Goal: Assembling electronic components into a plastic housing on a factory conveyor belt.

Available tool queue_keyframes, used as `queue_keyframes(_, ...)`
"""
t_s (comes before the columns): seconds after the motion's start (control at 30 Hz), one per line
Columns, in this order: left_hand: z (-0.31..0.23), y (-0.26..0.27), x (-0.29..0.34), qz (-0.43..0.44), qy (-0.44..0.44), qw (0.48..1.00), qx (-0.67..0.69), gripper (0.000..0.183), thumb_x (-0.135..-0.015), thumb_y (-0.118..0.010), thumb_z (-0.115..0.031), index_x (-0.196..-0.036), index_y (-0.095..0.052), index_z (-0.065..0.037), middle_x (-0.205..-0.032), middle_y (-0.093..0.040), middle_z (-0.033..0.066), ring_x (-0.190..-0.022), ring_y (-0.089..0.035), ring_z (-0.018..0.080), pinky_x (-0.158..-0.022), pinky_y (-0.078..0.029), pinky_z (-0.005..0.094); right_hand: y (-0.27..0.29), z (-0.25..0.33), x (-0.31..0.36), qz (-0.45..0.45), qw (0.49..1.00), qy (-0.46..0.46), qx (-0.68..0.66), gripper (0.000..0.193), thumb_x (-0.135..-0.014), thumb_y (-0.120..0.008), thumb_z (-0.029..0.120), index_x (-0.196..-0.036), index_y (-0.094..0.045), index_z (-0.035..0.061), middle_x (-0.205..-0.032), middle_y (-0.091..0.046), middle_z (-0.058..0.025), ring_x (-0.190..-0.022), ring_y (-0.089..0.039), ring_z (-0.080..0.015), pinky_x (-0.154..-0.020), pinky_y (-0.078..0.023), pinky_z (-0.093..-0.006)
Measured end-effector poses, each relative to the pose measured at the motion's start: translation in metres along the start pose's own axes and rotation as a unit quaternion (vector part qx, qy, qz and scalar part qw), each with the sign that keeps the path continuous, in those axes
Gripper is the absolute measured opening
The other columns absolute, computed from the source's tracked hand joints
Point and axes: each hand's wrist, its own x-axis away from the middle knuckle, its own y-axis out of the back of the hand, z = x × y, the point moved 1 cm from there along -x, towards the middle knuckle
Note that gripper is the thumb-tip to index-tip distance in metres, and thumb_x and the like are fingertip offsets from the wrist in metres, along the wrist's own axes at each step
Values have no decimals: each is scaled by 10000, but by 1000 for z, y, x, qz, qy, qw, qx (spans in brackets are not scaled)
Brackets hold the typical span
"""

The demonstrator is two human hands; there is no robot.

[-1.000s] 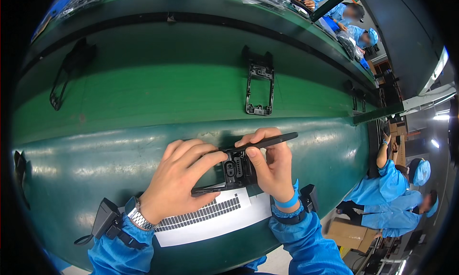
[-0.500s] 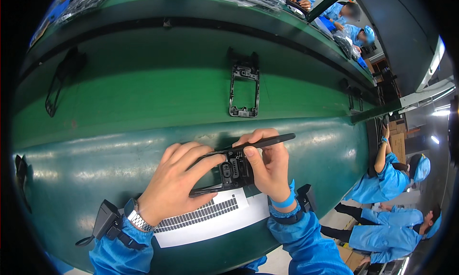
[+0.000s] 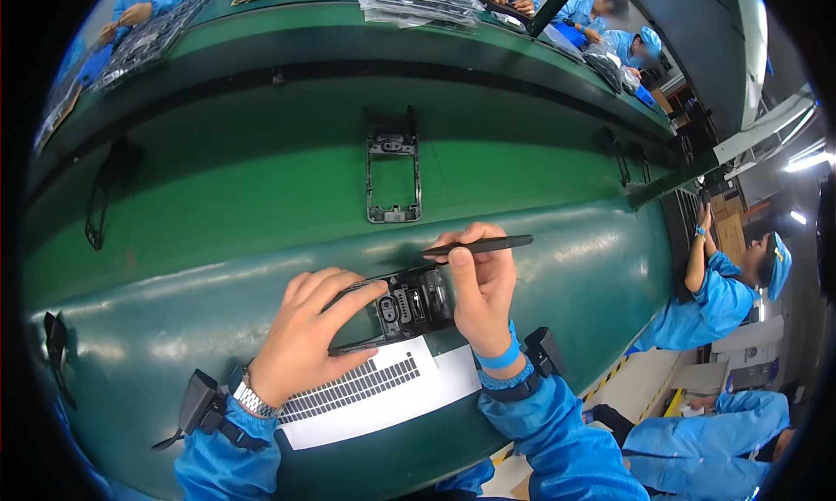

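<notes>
My left hand is closed on a black plastic housing frame, its fingers along the far edge and its thumb along the near edge. The frame lies tilted over a printed white sheet, its slotted, moulded end toward my right hand and its open end under my left. Between thumb and fingers, my right hand grips a slim, black, pen-like tool. That tool sits just beyond the frame's far right corner, its narrow end pointing left. Whether it touches the frame, I cannot tell.
A similar black frame lies farther back on the green surface, with another at far left. White sheets with rows of small dark labels lie below my hands. A raised shelf edge crosses the back. Co-workers in blue sit beyond and at right.
My right hand has drawn the pen-like tool slightly away from the frame, exposing more of the frame's right end. The view has shifted, so the surroundings appear displaced.
</notes>
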Motion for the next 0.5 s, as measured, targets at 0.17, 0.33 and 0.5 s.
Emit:
queue_keyframes(0.17,12,8,1,-85,10,996,20,927,-654,-914,-233,-1486,-535,-81,-1310,-615,121,-1159,-596,325,-1062,-430,458,24,2,-9,-139,987,62,-43,191,-1077,-587,123,-1225,-497,41,-1120,-670,-135,-952,-664,-183,-849,-527,-311)
queue_keyframes(0.33,71,48,-32,-297,135,941,-91,889,-779,-870,-218,-1534,-448,-16,-1118,-593,129,-1032,-567,247,-983,-478,372,52,7,-14,-191,971,53,-135,222,-1078,-606,175,-1236,-508,52,-1108,-677,-126,-939,-659,-173,-821,-524,-303)
queue_keyframes(0.5,160,68,-44,-351,188,888,-230,837,-853,-837,-295,-1509,-431,30,-1343,-579,244,-1235,-581,373,-1048,-480,444,44,-4,-12,-199,969,10,-149,232,-1073,-619,179,-1241,-521,52,-1084,-693,-116,-926,-658,-153,-799,-523,-279)
